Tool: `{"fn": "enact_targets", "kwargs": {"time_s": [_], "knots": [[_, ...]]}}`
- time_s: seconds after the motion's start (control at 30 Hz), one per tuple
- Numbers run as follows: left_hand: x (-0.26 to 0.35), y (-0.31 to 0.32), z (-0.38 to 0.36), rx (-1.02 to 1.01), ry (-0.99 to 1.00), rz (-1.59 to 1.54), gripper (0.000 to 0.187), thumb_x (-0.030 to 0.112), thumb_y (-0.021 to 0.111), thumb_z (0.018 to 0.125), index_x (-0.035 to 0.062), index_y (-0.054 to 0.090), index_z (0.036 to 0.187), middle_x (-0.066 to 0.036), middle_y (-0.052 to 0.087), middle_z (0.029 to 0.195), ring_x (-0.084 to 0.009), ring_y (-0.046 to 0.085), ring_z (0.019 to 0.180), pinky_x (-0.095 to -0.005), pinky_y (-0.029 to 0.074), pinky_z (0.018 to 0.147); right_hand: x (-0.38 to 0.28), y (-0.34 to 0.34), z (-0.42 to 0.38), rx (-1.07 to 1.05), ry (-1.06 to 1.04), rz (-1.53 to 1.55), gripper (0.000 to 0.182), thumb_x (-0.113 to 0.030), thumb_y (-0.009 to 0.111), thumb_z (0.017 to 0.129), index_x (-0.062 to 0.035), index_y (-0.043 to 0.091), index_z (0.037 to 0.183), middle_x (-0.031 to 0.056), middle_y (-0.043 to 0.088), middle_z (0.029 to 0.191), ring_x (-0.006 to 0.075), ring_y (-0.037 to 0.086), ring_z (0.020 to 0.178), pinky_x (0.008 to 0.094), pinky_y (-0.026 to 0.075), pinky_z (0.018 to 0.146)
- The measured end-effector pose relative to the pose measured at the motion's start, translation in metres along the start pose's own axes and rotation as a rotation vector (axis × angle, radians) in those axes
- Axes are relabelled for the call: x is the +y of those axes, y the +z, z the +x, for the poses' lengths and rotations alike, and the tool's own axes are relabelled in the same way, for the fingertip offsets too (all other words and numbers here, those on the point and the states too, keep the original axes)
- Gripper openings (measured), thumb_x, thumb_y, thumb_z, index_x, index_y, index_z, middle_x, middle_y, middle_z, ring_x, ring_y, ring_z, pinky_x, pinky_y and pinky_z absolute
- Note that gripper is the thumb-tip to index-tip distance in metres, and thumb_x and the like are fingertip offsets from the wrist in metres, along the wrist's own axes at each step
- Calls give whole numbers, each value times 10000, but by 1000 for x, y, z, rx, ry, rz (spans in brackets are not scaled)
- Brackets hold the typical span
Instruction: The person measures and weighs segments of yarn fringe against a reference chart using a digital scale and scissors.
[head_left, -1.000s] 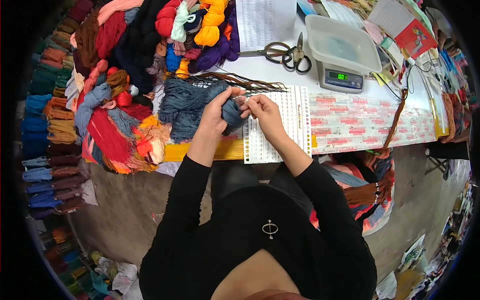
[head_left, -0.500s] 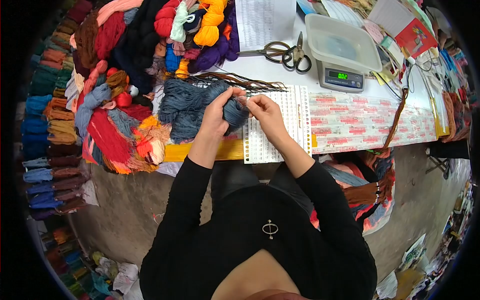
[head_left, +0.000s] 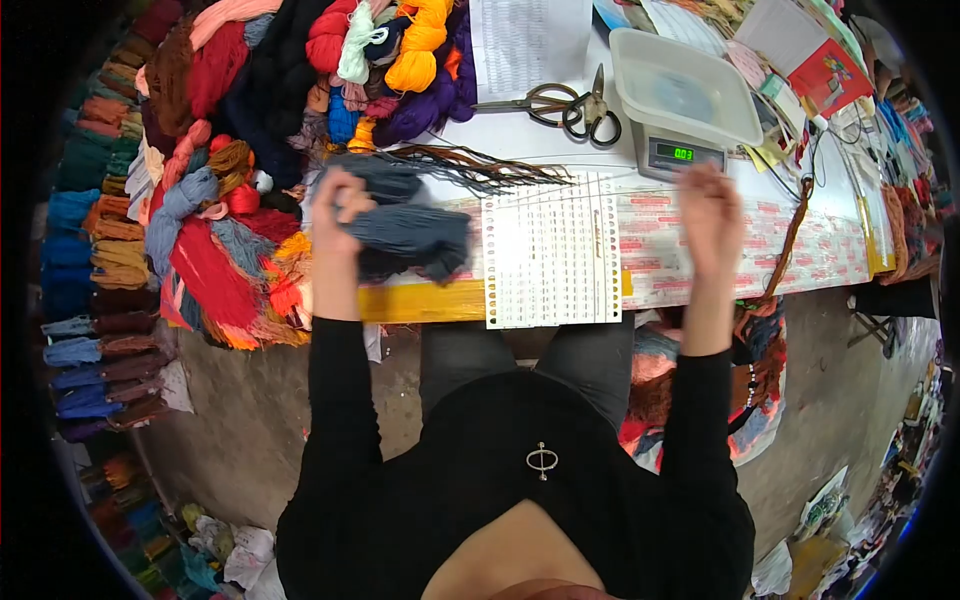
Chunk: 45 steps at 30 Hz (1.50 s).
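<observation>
My left hand [head_left: 342, 208] is closed on a blue-grey yarn skein [head_left: 415, 238] at the table's front edge. The skein hangs to the right of the fingers, with part of it folded behind. Well to the right, my right hand [head_left: 712, 215] is raised in front of the digital scale [head_left: 685, 152], its fingers curled together and blurred. A thin strand of yarn, only faintly visible, seems to stretch between the two hands over the printed sheet with punched edges [head_left: 553, 260].
Behind the skein lie loose dark strands [head_left: 470, 165] and two pairs of scissors [head_left: 592, 115]. A clear plastic tub [head_left: 685, 88] sits on the scale. Coloured yarn skeins [head_left: 225, 275] pile up at left. A brown yarn bundle [head_left: 790, 240] hangs at right.
My hands have moved apart: the left went left with the skein, while the right swung far right towards the scale. The scale reading went from 0.02 to 0.03.
</observation>
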<state>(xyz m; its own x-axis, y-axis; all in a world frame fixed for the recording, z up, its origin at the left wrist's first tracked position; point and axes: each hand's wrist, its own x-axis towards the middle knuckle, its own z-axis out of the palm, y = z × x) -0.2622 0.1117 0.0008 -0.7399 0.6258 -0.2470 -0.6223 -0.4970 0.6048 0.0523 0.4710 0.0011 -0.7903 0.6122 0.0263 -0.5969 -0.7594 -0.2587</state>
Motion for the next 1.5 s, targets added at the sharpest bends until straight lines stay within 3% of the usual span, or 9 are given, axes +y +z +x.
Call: {"fn": "enact_targets", "kwargs": {"time_s": [0.1,0.23,0.4,0.6,0.73,0.83,0.93,1.23,1.5], "knots": [[60,-31,-14,-282,227,-332,200,138,496,904,77,467,715,29,351,572,-58,307,396,-215,340,510,-133,-58,-2,-55,-247,29,78,-37,549,816,40,559,829,90,552,815,181,500,777,321,405,805],[62,-5,-47,-398,254,-274,206,211,494,926,17,554,887,6,387,656,-67,363,472,-247,365,577,-192,-32,-34,183,-524,-137,100,-37,494,865,21,548,804,83,518,769,167,493,771,309,415,755],[8,-3,-28,-60,305,742,158,137,564,845,18,592,946,-52,583,875,-119,524,796,-268,415,754,-117,-15,-22,364,-647,-1160,113,-125,540,876,-21,578,856,50,563,821,139,505,770,278,416,741],[-59,35,-19,-120,295,709,147,147,523,873,21,600,869,-97,626,977,-156,558,908,-278,363,898,36,6,4,-27,-873,-2098,83,-109,620,814,-36,603,849,135,543,1148,272,480,1092,357,350,945],[-97,33,3,-74,-193,348,224,199,490,911,2,594,888,-128,634,955,-173,601,783,-278,488,726,105,-2,23,76,74,-1037,95,-103,506,834,-24,559,824,83,628,783,151,589,784,280,453,774],[-135,25,26,-8,-388,167,196,164,540,888,-5,585,976,-120,632,950,-144,585,696,-228,478,584,140,-25,32,100,317,-1150,135,-160,536,850,-25,545,853,13,547,632,71,476,532,196,354,477],[-153,36,30,57,-479,307,266,182,599,861,-17,562,1034,-132,613,1012,-149,584,695,-233,476,550,165,-72,43,-24,142,-1581,192,-196,574,847,-8,592,814,41,577,619,100,506,519,252,397,482],[-165,52,38,60,-615,470,152,141,577,836,-8,590,867,-66,571,666,-144,541,545,-257,470,491,170,-85,53,84,345,-1523,197,-201,606,824,-7,623,790,41,594,595,104,525,495,262,409,471],[-194,35,61,18,-348,915,185,127,528,772,-28,610,711,-83,581,619,-156,547,540,-276,435,518,161,-62,51,115,408,-1200,158,-128,590,855,25,568,886,59,602,655,92,511,490,213,401,445]]}}
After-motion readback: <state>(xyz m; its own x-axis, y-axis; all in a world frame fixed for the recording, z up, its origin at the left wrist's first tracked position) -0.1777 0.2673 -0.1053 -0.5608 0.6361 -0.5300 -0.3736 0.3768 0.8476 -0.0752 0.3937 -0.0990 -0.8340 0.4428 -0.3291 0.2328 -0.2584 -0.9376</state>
